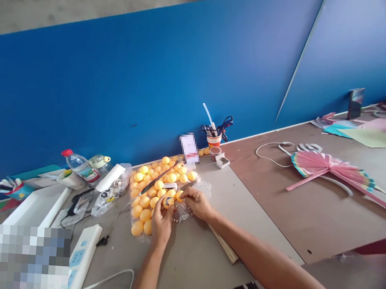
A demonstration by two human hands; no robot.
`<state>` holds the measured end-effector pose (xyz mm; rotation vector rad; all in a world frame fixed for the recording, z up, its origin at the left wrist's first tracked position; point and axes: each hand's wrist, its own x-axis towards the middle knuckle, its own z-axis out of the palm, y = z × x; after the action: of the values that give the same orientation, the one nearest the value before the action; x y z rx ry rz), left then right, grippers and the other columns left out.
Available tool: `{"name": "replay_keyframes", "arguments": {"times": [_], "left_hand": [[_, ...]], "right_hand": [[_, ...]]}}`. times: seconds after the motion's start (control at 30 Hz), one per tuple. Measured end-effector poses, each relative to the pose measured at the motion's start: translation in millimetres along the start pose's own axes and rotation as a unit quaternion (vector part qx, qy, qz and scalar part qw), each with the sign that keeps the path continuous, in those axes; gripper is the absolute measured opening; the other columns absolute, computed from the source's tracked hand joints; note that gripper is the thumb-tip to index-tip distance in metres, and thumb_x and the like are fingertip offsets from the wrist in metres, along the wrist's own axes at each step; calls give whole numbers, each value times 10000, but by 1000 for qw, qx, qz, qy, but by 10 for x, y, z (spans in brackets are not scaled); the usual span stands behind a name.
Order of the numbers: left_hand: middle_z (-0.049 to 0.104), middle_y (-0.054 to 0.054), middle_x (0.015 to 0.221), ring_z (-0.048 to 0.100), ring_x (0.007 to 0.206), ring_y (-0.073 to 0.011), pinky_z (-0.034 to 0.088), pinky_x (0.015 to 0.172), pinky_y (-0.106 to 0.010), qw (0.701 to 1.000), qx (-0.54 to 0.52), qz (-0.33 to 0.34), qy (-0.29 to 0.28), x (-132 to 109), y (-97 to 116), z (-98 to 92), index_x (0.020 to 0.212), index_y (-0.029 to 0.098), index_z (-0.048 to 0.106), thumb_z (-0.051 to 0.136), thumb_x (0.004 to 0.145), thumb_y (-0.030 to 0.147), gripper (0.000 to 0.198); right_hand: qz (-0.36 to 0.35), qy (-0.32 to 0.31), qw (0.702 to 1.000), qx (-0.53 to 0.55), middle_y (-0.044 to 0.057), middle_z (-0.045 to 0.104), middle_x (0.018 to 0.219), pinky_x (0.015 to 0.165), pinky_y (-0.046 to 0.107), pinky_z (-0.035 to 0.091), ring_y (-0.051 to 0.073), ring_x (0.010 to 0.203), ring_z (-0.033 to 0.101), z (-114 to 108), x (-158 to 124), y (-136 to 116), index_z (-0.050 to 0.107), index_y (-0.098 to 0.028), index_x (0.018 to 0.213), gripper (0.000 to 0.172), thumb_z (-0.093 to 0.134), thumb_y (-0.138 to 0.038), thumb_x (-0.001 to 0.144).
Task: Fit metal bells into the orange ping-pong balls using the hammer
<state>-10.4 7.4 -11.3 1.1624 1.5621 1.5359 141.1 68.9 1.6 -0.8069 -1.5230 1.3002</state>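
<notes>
My left hand [162,224] is closed around an orange ping-pong ball [168,202] that has a dark mark or trim on it. Just to its right, my right hand [198,203] is pinched; whatever sits between the fingertips is too small to make out. Close by its fingers is another orange ball [179,196]. Both hands are over the near right edge of a clear plastic bag full of orange ping-pong balls [145,215]. A dark slim tool [159,177] lies across the bag, and thin wooden sticks [224,244] lie beneath my right forearm.
A blue partition [134,83] backs the desk. To the left are a water bottle [81,165], a power strip [82,255] and a white tray [39,208]. A cup of tools [213,140] and a small box [223,161] stand behind. A pink paper fan [330,165] lies right.
</notes>
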Motion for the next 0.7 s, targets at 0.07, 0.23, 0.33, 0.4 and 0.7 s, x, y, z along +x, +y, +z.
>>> {"name": "replay_keyframes", "arguments": {"times": [0.07,0.23,0.33,0.4,0.7], "left_hand": [[670,-142,1199,695,975,-245,581,805,-344,1000,11,10,-5,5,-19,-3,1229,173,565,672,757,562,621],[667,-148,1207,682,1020,-252,575,819,-351,999,-3,8,-32,8,-51,20,1232,180,528,673,758,549,618],[656,-159,1220,672,1058,-258,565,854,-367,999,-20,21,-32,6,-43,23,1235,188,491,687,759,517,611],[672,-152,1177,683,1029,-253,569,838,-366,999,-15,26,-28,3,-35,13,1212,190,485,679,772,507,575],[700,-125,1156,662,1080,-261,562,883,-378,994,59,71,-55,-3,-45,-17,1192,191,599,641,816,505,492]], "right_hand": [[15,1,1000,13,6,601,761,632,242,441,135,693,540,5,5,-16,647,-182,764,132,526,-162,714],[71,-8,995,70,-40,543,654,549,223,391,99,557,467,33,12,-52,612,-186,814,123,538,-173,717],[90,-16,991,94,-51,536,638,532,220,380,93,534,455,52,2,-75,581,-192,802,104,553,-168,704],[90,-34,991,91,-52,531,618,526,218,373,94,532,459,58,-11,-92,572,-189,769,85,558,-153,693],[102,-70,984,131,-40,521,623,525,220,358,89,542,451,56,-15,1,603,-171,742,84,634,-213,677]]}}
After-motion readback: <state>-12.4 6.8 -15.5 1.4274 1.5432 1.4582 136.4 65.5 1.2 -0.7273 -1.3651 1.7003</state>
